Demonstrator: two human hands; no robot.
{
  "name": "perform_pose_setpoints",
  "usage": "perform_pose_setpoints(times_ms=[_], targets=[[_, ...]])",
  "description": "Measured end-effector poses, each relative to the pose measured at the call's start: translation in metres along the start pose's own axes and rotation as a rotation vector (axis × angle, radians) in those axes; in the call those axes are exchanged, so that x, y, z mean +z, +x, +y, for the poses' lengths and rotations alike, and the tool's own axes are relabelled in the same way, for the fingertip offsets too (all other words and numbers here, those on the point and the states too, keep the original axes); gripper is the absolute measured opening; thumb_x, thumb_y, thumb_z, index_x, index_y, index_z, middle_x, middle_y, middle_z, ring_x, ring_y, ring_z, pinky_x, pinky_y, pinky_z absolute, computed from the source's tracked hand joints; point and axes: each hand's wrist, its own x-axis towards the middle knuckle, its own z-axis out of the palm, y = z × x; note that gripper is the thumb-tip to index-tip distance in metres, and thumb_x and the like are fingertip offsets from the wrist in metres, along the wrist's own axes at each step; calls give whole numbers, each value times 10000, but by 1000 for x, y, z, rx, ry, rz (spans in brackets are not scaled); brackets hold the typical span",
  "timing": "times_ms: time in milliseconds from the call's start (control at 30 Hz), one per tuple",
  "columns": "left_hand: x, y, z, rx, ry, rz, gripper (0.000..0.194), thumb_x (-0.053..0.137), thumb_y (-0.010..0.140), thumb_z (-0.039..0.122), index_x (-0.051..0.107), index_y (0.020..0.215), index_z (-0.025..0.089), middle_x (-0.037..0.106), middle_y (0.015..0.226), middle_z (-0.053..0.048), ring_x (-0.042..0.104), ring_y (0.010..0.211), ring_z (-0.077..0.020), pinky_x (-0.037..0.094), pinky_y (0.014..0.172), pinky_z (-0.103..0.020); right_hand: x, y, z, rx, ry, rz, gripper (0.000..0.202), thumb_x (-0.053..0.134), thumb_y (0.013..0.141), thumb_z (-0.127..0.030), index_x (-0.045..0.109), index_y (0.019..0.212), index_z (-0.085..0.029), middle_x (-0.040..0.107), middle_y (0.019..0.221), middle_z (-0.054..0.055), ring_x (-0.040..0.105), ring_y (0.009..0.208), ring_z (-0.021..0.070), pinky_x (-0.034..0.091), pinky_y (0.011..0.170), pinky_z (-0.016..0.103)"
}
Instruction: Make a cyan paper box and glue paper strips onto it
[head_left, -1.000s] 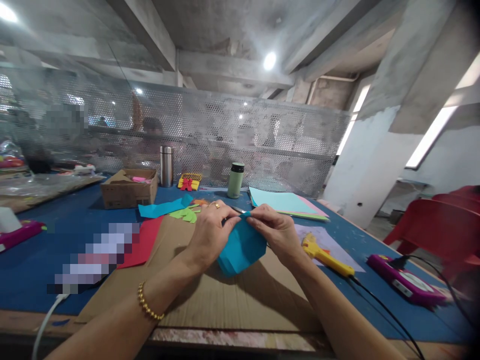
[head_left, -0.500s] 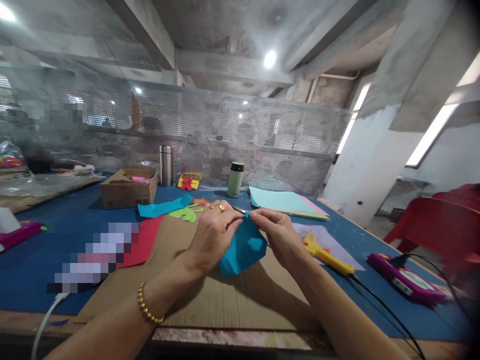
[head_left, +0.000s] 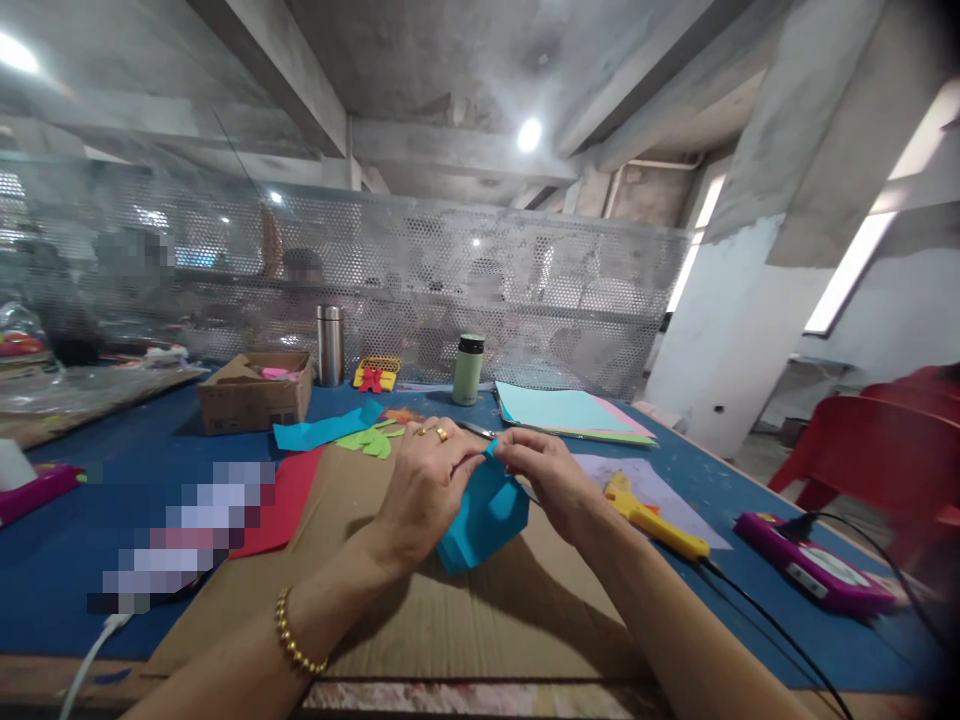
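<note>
Between my hands is a folded piece of blue paper [head_left: 487, 515], held above a brown cardboard sheet [head_left: 450, 630]. My left hand [head_left: 424, 490] pinches its upper left edge, with the fingertips closed on it. At the top corner, the thumb and fingers of my right hand [head_left: 544, 480] grip the paper, close to the left fingertips. Just beyond the fingertips shows a metal blade [head_left: 475, 430], probably of scissors, partly hidden by my hands. A yellow glue gun [head_left: 656, 520] lies on lilac paper [head_left: 690, 505] right of my right hand.
Green paper scraps [head_left: 371, 441], a blue strip [head_left: 322, 430] and red paper [head_left: 281, 510] lie at the left. Behind stand a cardboard box [head_left: 255, 400], a steel flask [head_left: 330, 345] and a green cup [head_left: 469, 370]. A paper stack [head_left: 562, 410] and a purple power strip [head_left: 814, 565] are at the right.
Both hands keep hold of the blue paper, with only slight finger movement at its top corner. The whole scene sits a little lower in view.
</note>
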Motion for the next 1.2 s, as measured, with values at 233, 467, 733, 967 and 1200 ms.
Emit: perform_pose_setpoints(times_ms=[233,467,733,967,1200], targets=[[-1,0,2,27,-11,-16,84,640,929,171,713,900,200,703,882,-45,593,882,-227,410,815,-405,1,-2,-6,72,15,-64,143,643,637,-310,574,606,-188,504,640,-4,412,654,147,320,629,300],[-4,3,2,33,-50,-32,103,665,917,170,735,949,239,731,903,-20,612,892,-214,408,830,-412,-1,1,1,72,-31,-65,118,636,658,-300,602,633,-190,532,653,-4,435,658,147,336,637,295],[-3,2,0,37,-21,-46,72,672,917,198,728,929,240,740,902,-16,635,879,-212,390,837,-429,-3,1,-2,25,-124,-54,268,680,698,-425,573,602,-199,528,627,-15,447,657,147,335,630,288],[-6,3,2,21,-18,-50,97,685,905,186,731,967,245,751,926,-15,650,896,-218,384,842,-436,-3,-1,-3,27,-148,-62,199,658,681,-361,580,609,-193,517,614,-29,436,640,136,330,631,279],[-9,4,4,-18,-61,-56,98,682,909,200,732,938,279,764,925,2,659,891,-217,383,867,-463,-2,-1,1,-73,-153,45,196,652,764,-357,613,665,-192,561,650,-22,480,658,143,354,612,276]])
